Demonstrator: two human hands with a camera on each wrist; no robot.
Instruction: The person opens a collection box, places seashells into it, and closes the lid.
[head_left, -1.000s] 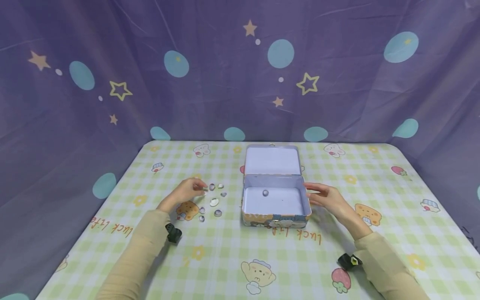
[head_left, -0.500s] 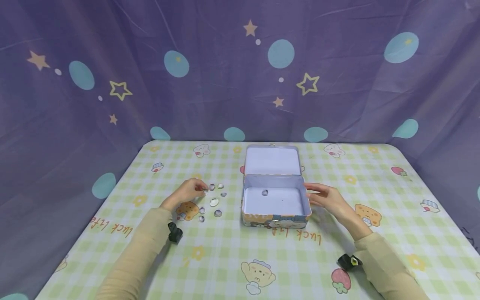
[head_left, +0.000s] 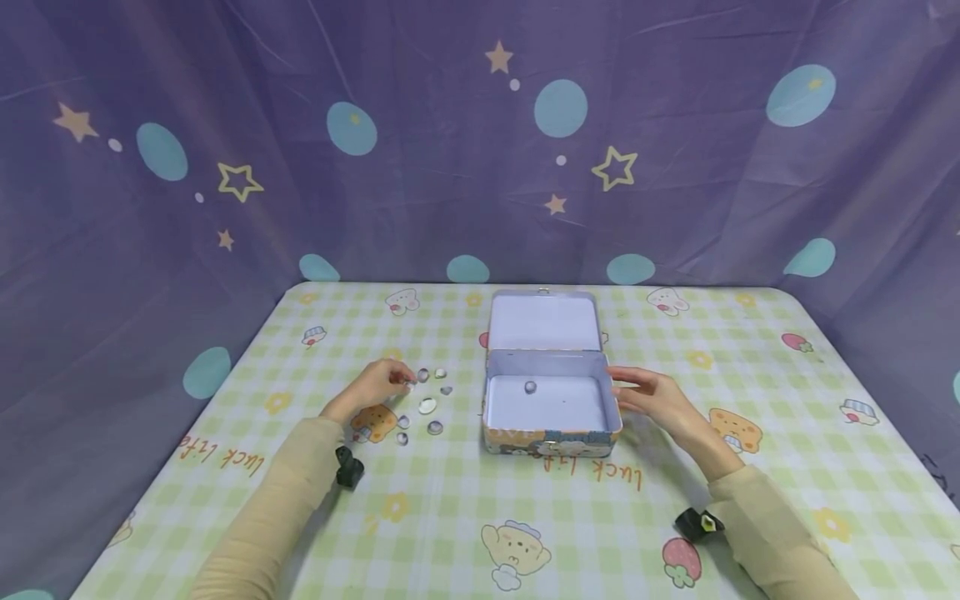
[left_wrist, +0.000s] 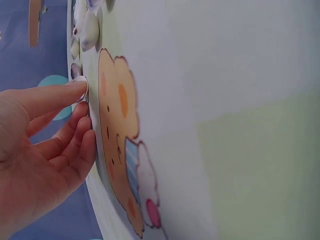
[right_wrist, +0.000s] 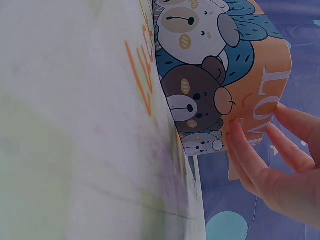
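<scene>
In the head view my left hand [head_left: 375, 383] is low over the table at the left edge of a group of small seashells. Its thumb and fingertips pinch a pale shell [left_wrist: 81, 86], partly covered by the thumb in the left wrist view. Nearest to it, a purplish shell [head_left: 423, 375] lies on the cloth. My right hand [head_left: 656, 400] touches the right wall of a tin box [head_left: 551, 443] with nearly straight fingers. The tin's lid [head_left: 544, 322] is tipped back, and one shell [head_left: 531, 387] lies on its white floor. Cartoon bears and orange print cover its outside.
Several more shells, among them a white oval one [head_left: 427, 406], lie between my left hand and the tin. A green checked tablecloth [head_left: 450, 517] with cartoon prints covers the table. Behind it hangs a purple curtain [head_left: 435, 200].
My left hand has shifted very slightly to the right, its fingertips staying at the same shell. The right hand and the tin have not moved.
</scene>
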